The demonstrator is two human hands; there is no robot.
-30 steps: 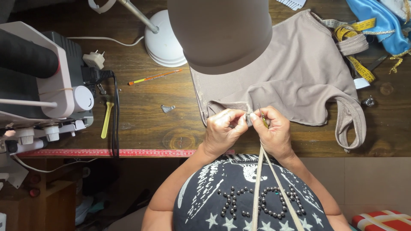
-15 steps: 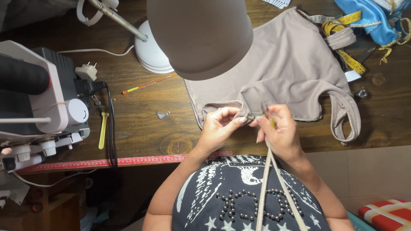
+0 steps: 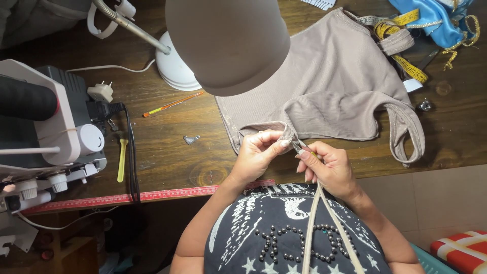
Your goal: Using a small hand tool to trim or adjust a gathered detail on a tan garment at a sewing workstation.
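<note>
At table edge, left hand (image 3: 258, 152) pinches beige garment (image 3: 335, 86) hem; right hand (image 3: 324, 165) grips seemingly a small tool.

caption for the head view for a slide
Both hands, left hand and right hand, work small snips at a taupe garment hem.

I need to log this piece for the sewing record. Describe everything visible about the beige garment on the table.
The beige garment is a sleeveless top of soft, stretchy-looking knit, lying mostly flat on the dark wooden table. One banded strap loops at its right side. Its lower hem is folded up near the table's front edge, where the left hand pinches it and the right hand works at it with a small tool. The lamp shade hides its upper left part. A yellow tape measure lies across its far strap.
</note>
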